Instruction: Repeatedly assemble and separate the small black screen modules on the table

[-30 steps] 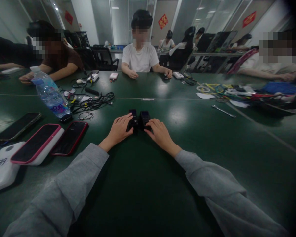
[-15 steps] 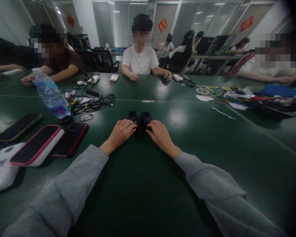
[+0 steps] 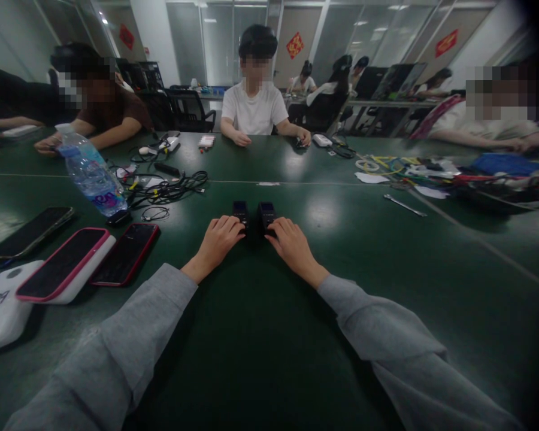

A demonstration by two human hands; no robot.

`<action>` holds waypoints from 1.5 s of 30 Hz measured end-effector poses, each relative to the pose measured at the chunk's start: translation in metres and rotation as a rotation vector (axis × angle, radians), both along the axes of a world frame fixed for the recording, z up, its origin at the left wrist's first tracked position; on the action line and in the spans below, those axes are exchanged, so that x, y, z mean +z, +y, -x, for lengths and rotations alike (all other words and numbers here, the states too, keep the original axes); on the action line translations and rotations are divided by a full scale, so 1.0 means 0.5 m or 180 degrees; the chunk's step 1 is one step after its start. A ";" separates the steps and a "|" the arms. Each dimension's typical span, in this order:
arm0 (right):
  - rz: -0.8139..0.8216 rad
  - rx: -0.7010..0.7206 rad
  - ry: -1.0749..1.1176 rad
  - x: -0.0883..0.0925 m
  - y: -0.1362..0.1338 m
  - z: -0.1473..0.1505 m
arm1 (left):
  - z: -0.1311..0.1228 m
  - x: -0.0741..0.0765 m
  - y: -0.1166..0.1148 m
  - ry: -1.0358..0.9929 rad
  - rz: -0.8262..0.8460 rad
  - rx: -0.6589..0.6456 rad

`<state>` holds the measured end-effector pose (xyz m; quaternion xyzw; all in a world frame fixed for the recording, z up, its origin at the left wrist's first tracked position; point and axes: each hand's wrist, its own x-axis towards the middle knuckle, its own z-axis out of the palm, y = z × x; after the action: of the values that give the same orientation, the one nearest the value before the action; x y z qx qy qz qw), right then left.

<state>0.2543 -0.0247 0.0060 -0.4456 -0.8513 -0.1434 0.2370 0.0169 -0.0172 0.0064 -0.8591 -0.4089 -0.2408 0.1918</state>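
Note:
Two small black handheld devices with little dark screens stand side by side on the green table, a narrow gap between them. My left hand [image 3: 218, 242] has its fingers closed around the near part of the left device [image 3: 240, 207]. On the other side, my right hand [image 3: 293, 240] grips the lower right part of the right device [image 3: 266, 211] with thumb and fingers. My hands partly cover the devices' lower parts, so their buttons show only in part.
To the left lie a red-edged phone [image 3: 128, 254], a pink-framed phone [image 3: 65, 263], a dark phone [image 3: 29, 232] and a white case [image 3: 9, 305]. Beyond are water bottles [image 3: 96, 179] and black cables [image 3: 175, 187]. A wrench [image 3: 405, 205] and a cable pile [image 3: 458, 170] lie right. Co-workers sit around.
My left hand and the left device have shifted slightly to the left, widening the gap a little. My right hand keeps its hold, nearly still.

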 end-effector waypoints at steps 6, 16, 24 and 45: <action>0.0004 -0.0032 0.0061 -0.002 0.003 -0.002 | 0.007 -0.001 0.002 -0.0275 0.0124 -0.0176; -0.0087 -0.0253 0.0169 -0.010 0.015 -0.018 | 0.006 0.002 -0.004 -0.0358 -0.0026 -0.0326; -0.0067 -0.0240 0.0355 -0.009 0.014 -0.030 | 0.009 0.000 -0.011 -0.0711 -0.0389 -0.0267; -0.0389 -0.0359 0.0461 -0.004 0.003 -0.033 | 0.104 -0.014 0.012 -0.0643 0.0414 -0.0171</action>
<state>0.2706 -0.0232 0.0038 -0.4867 -0.7952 -0.1756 0.3162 -0.0350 -0.0114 -0.0006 -0.8517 -0.4177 -0.3041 0.0870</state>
